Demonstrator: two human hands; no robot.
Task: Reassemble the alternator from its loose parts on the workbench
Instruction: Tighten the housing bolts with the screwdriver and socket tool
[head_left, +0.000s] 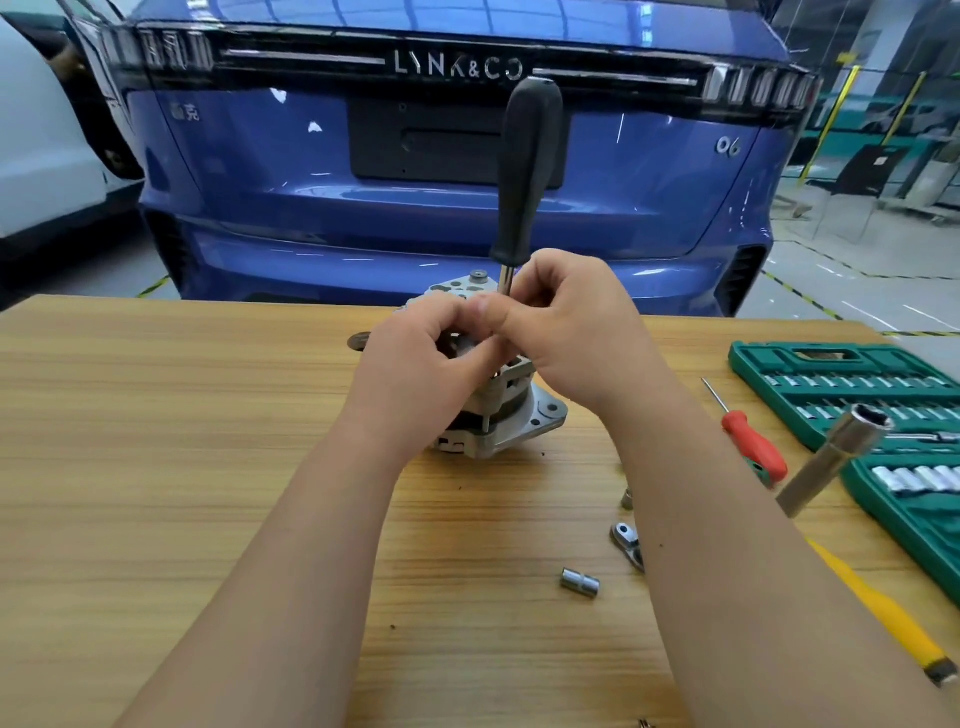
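My left hand (415, 343) was curled over the top of the alternator (498, 415) and gripped it there; which small part lay under the fingers, I could not tell. My right hand (566, 317) pinched the shaft of the black-handled screwdriver (527, 166), which stood upright. The alternator stood on its wide end in the middle of the bench (182, 441). I judged it heavy, stiff metal, not slippery: better to hold it by the housing rim than by the top plate. A small socket (580, 582) and a bracket (626, 540) lay nearer, to the right.
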